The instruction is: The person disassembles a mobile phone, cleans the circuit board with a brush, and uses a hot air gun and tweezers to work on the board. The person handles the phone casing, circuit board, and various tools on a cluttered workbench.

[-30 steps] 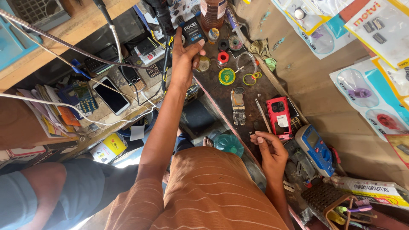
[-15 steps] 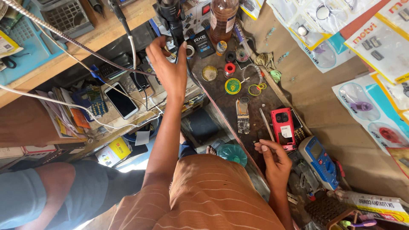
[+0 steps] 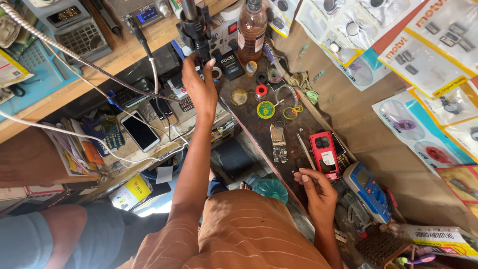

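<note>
Left hand [image 3: 199, 87] grips black tool [image 3: 195, 27] (raised).

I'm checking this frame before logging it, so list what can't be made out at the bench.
- Head view: left hand covers its contact with the black tool; grip unclear.
- Right hand fingertips curl closed; whatever they pinch is too small.
- Circuit board parts are too small.
- Bottle top is cut off by the edge.

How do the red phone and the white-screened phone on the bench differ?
The red phone is small, lies back-up on the dark worktop near the right hand, and looks partly dismantled. The white-screened phone is larger, flat, face-up on the cluttered lower shelf, left of the raised left hand. Neither is held.
</note>
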